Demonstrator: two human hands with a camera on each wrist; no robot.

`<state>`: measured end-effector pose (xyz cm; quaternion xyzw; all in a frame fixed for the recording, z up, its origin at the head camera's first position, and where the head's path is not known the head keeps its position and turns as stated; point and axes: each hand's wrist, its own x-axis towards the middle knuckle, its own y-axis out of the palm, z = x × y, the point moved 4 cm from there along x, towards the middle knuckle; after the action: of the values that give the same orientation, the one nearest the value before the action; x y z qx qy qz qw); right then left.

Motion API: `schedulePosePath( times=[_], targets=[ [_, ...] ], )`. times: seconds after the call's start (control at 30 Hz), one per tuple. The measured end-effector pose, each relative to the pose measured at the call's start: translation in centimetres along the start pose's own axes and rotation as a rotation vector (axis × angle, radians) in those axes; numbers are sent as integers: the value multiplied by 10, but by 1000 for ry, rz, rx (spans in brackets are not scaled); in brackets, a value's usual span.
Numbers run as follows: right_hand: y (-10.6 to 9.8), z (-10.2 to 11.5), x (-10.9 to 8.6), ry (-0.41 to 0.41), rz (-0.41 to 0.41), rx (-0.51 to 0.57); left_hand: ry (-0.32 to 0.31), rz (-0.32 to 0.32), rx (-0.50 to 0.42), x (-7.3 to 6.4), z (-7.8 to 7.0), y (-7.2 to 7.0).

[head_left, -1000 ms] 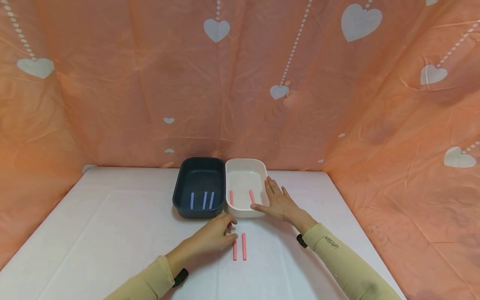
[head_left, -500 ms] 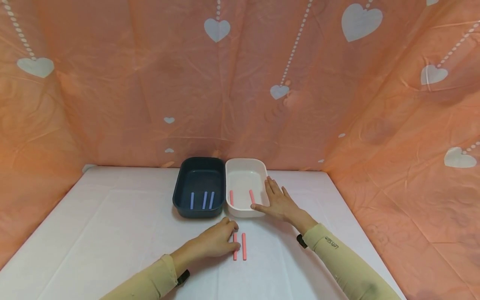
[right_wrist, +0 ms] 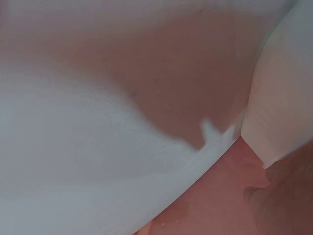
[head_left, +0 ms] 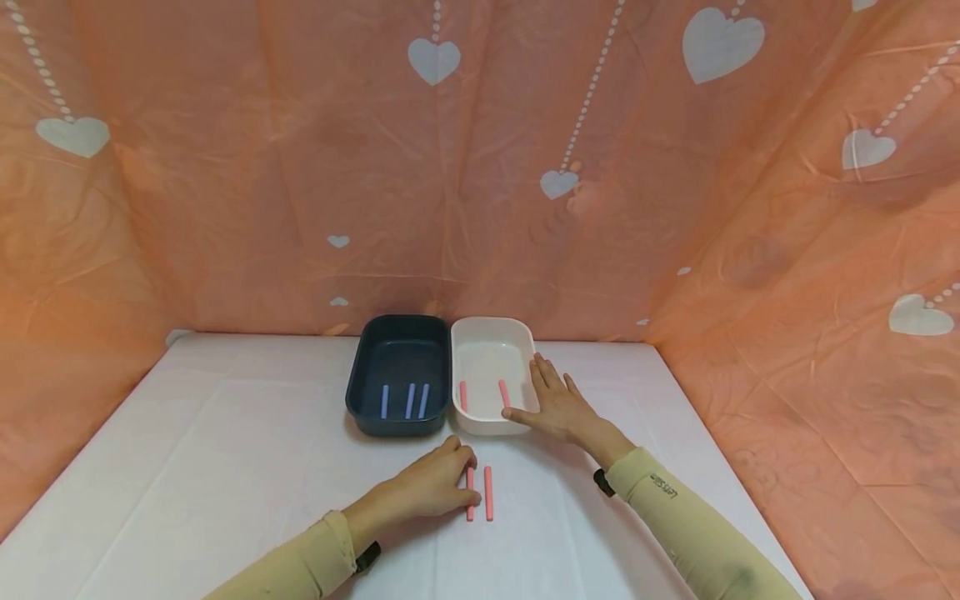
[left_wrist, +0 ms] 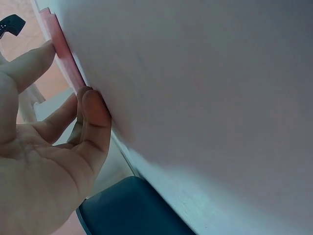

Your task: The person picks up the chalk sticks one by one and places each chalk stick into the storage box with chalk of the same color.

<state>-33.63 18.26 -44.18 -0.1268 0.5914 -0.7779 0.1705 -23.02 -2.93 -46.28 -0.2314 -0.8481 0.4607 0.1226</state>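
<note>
My left hand (head_left: 429, 483) is low over the table, thumb and fingertips pinching a slim pink stick (head_left: 470, 478), which looks like chalk. In the left wrist view, the thumb touches the side of this pink stick (left_wrist: 67, 56) and the curled fingers meet its end. A second pink stick (head_left: 489, 493) lies parallel, just right of it. My right hand (head_left: 564, 410) rests on the right side of the white tray (head_left: 487, 426), fingers straight along the wall and thumb at the front rim. Inside that tray lie two pink sticks, one at the left (head_left: 462, 396) and one near the thumb (head_left: 503, 393).
A dark navy tray (head_left: 397, 427) stands against the left side of the white one, with three blue-violet sticks (head_left: 409, 402) in it. White cloth (head_left: 247, 433) covers the table. An orange curtain (head_left: 300, 208) with hearts hangs behind and at both sides.
My left hand has moved slightly toward me and down onto the left pink stick, its thumb and fingers closing on it. The right hand and both trays have stayed put.
</note>
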Motion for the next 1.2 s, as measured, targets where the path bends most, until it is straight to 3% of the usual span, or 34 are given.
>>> schedulePosePath(
  times=[0.47,0.73,1.0,1.2],
  targets=[
    [0,1,-1,-1,-5,7,-36,-20,-163,-1,0,2],
    [0,1,-1,-4,-9,3,-5,-44,-224,1,-2,2],
    [1,0,0,-3,-4,-3,-8,-41,-369,3,-5,2],
    [0,1,-1,-1,-2,-2,-7,-61,-396,3,-5,3]
  ],
)
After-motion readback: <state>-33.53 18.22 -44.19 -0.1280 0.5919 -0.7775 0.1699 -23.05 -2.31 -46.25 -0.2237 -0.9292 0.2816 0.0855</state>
